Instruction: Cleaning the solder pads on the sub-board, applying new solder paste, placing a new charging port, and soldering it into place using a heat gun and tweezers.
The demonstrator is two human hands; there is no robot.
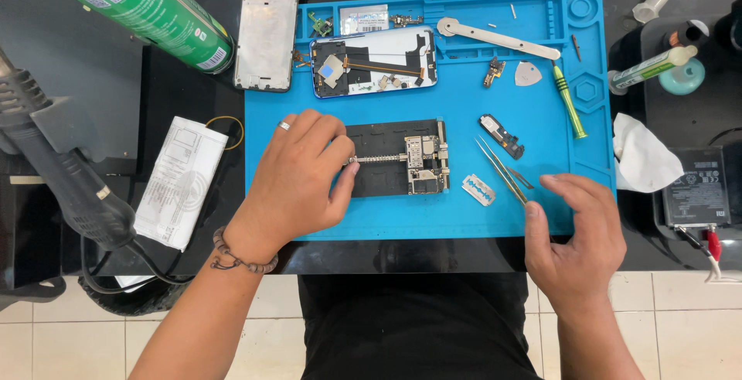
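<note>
**Bench inspection: circuit board on blue mat, both hands engaged**

While the left hand [297, 175] presses down on the dark holder plate [386, 158] near the front edge of the blue work mat [464, 109], its thumb and forefinger are pinched together on a thin ribbon strip [375, 159] running to the circuit board [427, 165]. That board sits on the plate's right end, upright to the camera and flat. A ring shows on one finger and a bead bracelet [232, 256] on the wrist.

At the mat's front right corner the right hand [576, 229] is loosely curled, its fingertips closed on the rear end of a pair of tweezers [501, 169], whose points lie toward the mat's centre. A razor blade [478, 189] lies just beside the tweezers, between them and the board. A small black module [501, 135] rests just behind the tweezer tips.

Toward the mat's back edge lies an opened phone body [374, 61], with a bare phone frame [267, 30] beside it, off the mat's left edge. A metal pry tool [495, 38], a grey pick [529, 74] and a green screwdriver [569, 102] lie at the back right.

On the tabletop [193, 94], a green canister [131, 1] occupies the back left corner, a heat gun [54, 163] the left edge, and a white tissue [645, 156] the right.
</note>
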